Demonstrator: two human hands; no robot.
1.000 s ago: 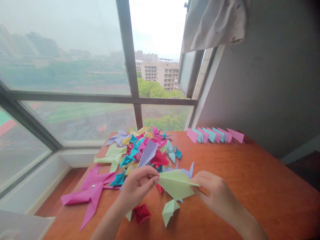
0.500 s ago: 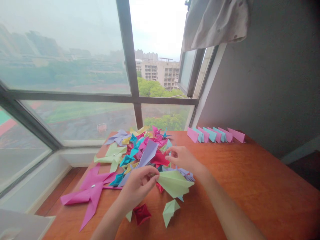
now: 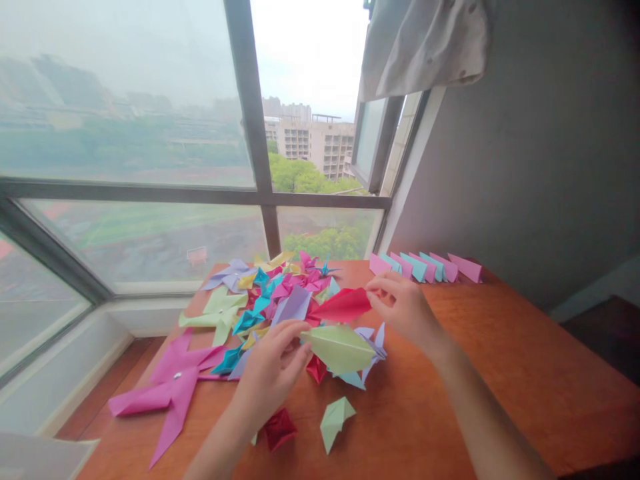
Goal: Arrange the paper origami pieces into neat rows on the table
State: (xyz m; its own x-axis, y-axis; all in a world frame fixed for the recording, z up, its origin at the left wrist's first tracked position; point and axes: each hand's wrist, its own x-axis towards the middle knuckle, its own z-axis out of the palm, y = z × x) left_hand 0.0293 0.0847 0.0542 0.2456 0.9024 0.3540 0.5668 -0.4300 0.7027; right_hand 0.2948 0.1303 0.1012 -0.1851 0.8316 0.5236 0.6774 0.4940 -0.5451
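My left hand [image 3: 273, 370] is closed in a pinch on the pointed end of a light green, leaf-shaped origami piece [image 3: 343, 350]. To its right, my right hand [image 3: 407, 313] pinches the tip of a red origami piece [image 3: 343, 307], which is raised just behind the green one. Below and behind both hands lies a heap of origami, with a lilac folded piece [image 3: 295, 307], a purple piece [image 3: 374, 347] and small turquoise shapes [image 3: 249, 322]. Nearer to me rest a small light green folded piece [image 3: 336, 421] and a dark red one [image 3: 280, 430].
On the left of the brown table [image 3: 500, 373] lie a magenta pinwheel [image 3: 177, 377], a green pinwheel [image 3: 220, 310] and a lilac pinwheel [image 3: 231, 275]. A row of pink and blue folded cards [image 3: 425, 268] stands at the back right. Windows [image 3: 150, 243] border the far side.
My right hand has taken hold of the red origami piece and drawn it up and to the right. The left hand keeps the green piece, now slightly higher and farther left.
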